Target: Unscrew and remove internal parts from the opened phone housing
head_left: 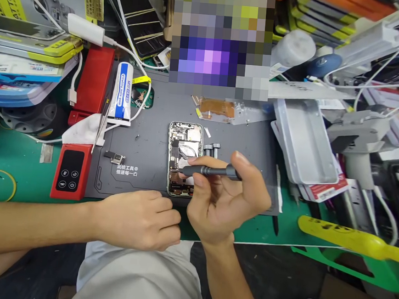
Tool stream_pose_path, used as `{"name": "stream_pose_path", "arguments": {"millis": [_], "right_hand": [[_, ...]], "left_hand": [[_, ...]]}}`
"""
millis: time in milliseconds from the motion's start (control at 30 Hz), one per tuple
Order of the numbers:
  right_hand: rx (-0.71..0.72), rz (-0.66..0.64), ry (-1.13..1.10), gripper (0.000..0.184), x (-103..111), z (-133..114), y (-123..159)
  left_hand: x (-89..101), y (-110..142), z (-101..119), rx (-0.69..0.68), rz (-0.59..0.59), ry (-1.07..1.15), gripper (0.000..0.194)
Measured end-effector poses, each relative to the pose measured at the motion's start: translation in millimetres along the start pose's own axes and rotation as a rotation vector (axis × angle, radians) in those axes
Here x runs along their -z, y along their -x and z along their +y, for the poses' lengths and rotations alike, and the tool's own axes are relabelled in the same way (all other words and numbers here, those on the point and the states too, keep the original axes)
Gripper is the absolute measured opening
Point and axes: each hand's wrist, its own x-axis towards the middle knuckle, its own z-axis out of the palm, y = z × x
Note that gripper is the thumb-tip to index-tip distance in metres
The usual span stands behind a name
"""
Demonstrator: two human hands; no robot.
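Note:
An opened smartphone (191, 135) lies upright on the dark grey work mat (154, 113), its inner parts bare. My right hand (221, 204) grips a dark screwdriver (204, 170) held nearly level, its tip over the phone's left side; whether it touches cannot be made out. In front of the phone's lower left, my left hand (142, 218) rests at the table's edge with curled fingers, and what they hold, if anything, is hidden. A small metal phone part (116, 157) lies on the mat to the left. Grey knobbed tools (215, 147) lie right of the phone.
Left stand a red device with buttons (69, 171), tweezers (101, 125), a glue tube (121, 92) and a red box (92, 79). An orange flex piece (216, 107) lies behind the phone. Right are a white tray (305, 139) and a yellow tool (345, 232). The top middle is pixelated.

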Motion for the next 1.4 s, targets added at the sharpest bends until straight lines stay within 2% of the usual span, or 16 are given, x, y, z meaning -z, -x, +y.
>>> {"name": "stream_pose_path", "arguments": {"millis": [200,400,533,800,900,967,1033,1067,1133,1200,1300,1400], "right_hand": [[-0.050,-0.029,0.027,0.069,0,-1,1],[0.135,0.001,0.199,0.058,6,-2,-1],[0.132,0.058,0.316,0.051,10,-5,-2],[0.102,0.025,0.248,0.059,9,-8,-3],[0.087,0.021,0.221,0.061,9,-9,-3],[0.078,0.015,0.221,0.064,8,-10,-5],[0.071,0.018,0.221,0.068,7,-11,-6],[0.073,0.022,0.221,0.070,6,-11,-8],[0.078,0.022,0.207,0.073,5,-11,-10],[0.084,0.026,0.194,0.075,5,-11,-11],[0.073,0.048,0.202,0.075,5,-10,-10],[0.057,0.041,0.181,0.075,5,-8,-9]], "left_hand": [[-2.5,0,-1,-0.004,-0.011,0.009,0.026],[-1.5,1,0,-0.002,-0.018,-0.009,0.022],[-0.9,0,0,-0.004,-0.024,-0.006,0.020],[-3.5,2,5,0.007,-0.029,-0.053,0.023],[7.8,-3,13,-0.006,-0.056,-0.110,0.012],[23.6,-9,14,-0.018,0.006,-0.180,0.014],[44.1,-16,10,0.045,0.068,-0.298,0.021],[54.9,-19,6,0.130,0.054,-0.390,0.021],[74.4,-24,-6,0.331,-0.085,-0.611,0.019],[87.9,-26,-17,0.453,-0.212,-0.757,0.021],[94.5,-26,-28,0.532,-0.341,-0.825,0.028],[90.1,-24,-30,0.569,-0.403,-0.824,0.028]]}}
